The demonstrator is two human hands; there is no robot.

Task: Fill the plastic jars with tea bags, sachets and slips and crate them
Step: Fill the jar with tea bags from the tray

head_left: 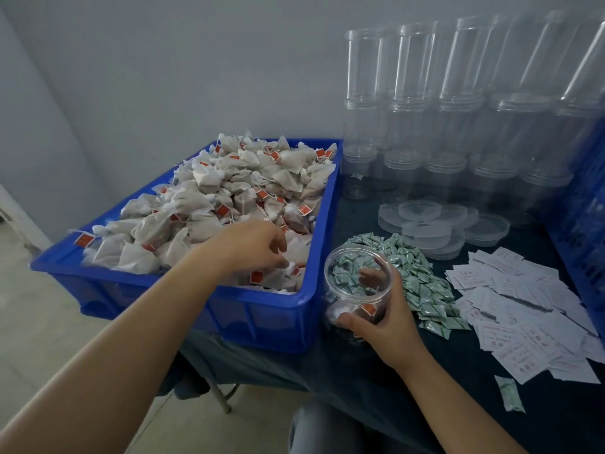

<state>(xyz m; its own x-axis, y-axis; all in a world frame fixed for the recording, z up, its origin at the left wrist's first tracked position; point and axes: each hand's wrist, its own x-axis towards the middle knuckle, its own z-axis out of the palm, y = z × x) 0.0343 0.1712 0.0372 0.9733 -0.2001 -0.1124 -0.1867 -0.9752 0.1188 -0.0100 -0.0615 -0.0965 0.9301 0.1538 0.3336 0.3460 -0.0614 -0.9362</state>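
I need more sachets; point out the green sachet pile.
In the head view the green sachet pile lies right of centre on the dark table, just behind the jar gripped by the right hand, with the white slips to its right.

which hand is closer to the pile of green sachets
Right. The right hand grips the jar directly beside the green sachets, nearly touching the pile. The left hand is farther off, over the tea bags inside the blue bin.

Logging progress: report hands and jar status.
Left hand pinching tea bag in blue bin. Right hand holds open jar, few bags inside. Nothing blocking.
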